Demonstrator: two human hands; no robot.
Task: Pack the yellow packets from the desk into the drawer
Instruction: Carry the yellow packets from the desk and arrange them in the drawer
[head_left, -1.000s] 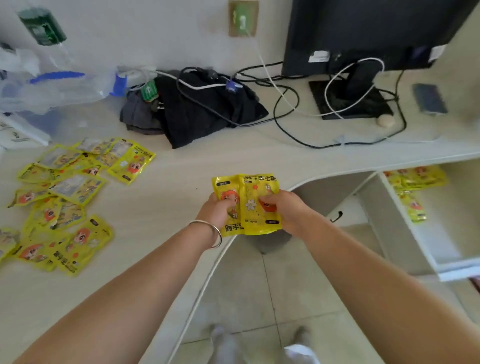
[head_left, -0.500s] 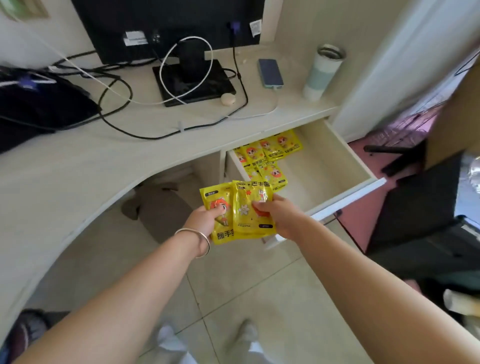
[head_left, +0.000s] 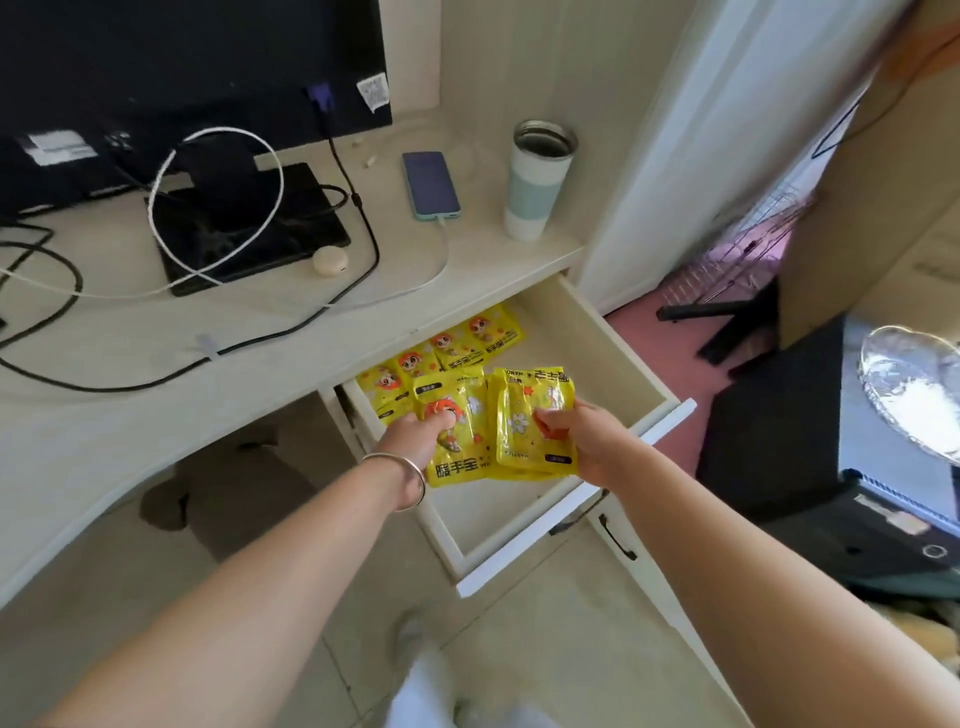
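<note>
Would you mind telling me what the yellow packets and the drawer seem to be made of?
The yellow packets look like glossy plastic or foil film: they crinkle and catch glare. The drawer is probably pale laminated board, smooth and matte with faint grain.

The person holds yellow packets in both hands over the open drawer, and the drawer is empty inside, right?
Not empty: the head view shows yellow packets lying at the back of the drawer. The left hand and right hand do hold other packets over it.

Yellow packets (head_left: 457, 431) with orange cartoon figures, cream drawer (head_left: 613, 358), blue phone (head_left: 431, 184), black monitor (head_left: 182, 67).
</note>
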